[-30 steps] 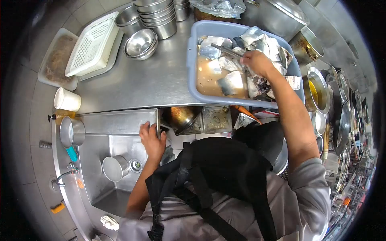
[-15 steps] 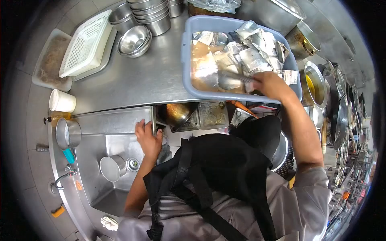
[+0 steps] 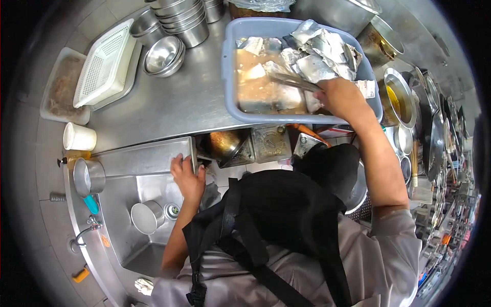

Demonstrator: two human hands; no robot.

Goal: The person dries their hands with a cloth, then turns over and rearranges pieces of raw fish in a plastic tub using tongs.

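Note:
My right hand (image 3: 343,98) is closed around metal tongs (image 3: 294,82) over the front part of a blue-grey plastic tub (image 3: 230,77). The tongs' tips point left, over brownish liquid. Silver-skinned fish pieces (image 3: 314,68) are heaped at the tub's back right, while others lie partly under the liquid. Whether the tips touch a piece I cannot tell. Lower down, my left hand (image 3: 188,178) rests on the sink's edge (image 3: 148,155), its fingers apart and draped over the metal corner, with nothing held.
Stacked steel bowls (image 3: 164,55) and a white perforated basket (image 3: 106,61) stand on the steel counter (image 3: 169,105). A metal pot (image 3: 147,217) sits in the sink beside the drain. Right of the tub is a pan with yellow liquid (image 3: 396,100). Below the counter shows an orange handle (image 3: 307,132).
The tongs have swung up and left, away from the front of the tub, and show more clearly. My left hand stays on the sink edge. The camera view has shifted slightly.

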